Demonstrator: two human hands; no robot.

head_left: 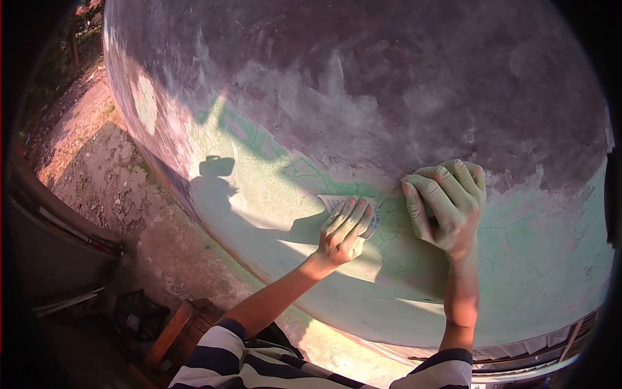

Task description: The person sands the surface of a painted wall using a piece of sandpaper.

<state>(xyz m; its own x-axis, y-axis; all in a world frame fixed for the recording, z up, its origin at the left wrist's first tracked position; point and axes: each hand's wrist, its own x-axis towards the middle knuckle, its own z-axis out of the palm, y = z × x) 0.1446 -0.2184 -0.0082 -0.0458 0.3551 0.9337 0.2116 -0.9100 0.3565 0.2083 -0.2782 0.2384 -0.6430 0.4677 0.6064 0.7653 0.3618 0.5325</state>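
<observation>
A large rounded surface fills most of the head view, pale green and cracked low down, dark purple-grey above. Against its green part my left hand presses a pale sheet with printed marks, its fingers laid over it. To the right, my right hand is dusty, with curled fingers touching the surface where green meets dark. Whatever it may hold is hidden behind the fingers.
Rough ground runs along the left of the rounded surface. At the lower left are a wooden object and a dark crate-like item. Slatted material shows at the lower right.
</observation>
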